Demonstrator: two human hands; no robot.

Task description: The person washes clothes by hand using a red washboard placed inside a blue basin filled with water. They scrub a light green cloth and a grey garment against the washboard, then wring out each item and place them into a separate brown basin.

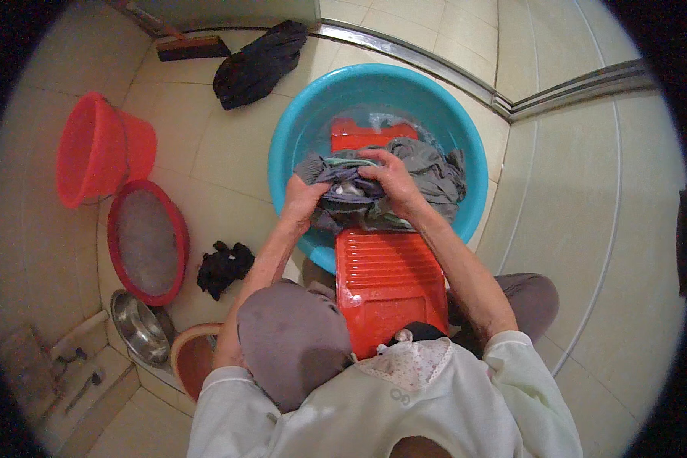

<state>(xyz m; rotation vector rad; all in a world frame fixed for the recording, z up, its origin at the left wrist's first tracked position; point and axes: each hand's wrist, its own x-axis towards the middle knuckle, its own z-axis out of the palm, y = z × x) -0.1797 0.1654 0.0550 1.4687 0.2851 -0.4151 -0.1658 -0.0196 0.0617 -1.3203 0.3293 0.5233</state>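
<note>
Both of my hands grip a wet grey garment (435, 172) bunched over a red plastic washboard (389, 263). My left hand (304, 200) clasps its left edge near a ribbed grey part. Across from it, my right hand (394, 182) curls its fingers over the cloth by a pale green edge. Dark bluish folds lie between the hands, around a small whitish patch I cannot make out. The washboard slants from my lap into a large turquoise basin (474, 120), its far end in the shallow water. Cloth hides the board's middle.
On the tiled floor at left are a tipped red bucket (143, 143), a red basin (178, 220) of cloudy water, a metal bowl (140, 326) and a brownish basin (192, 358). Black cloths (224, 268) lie nearby and beyond, near a brush head (192, 47). A metal door track (412, 54) borders the back.
</note>
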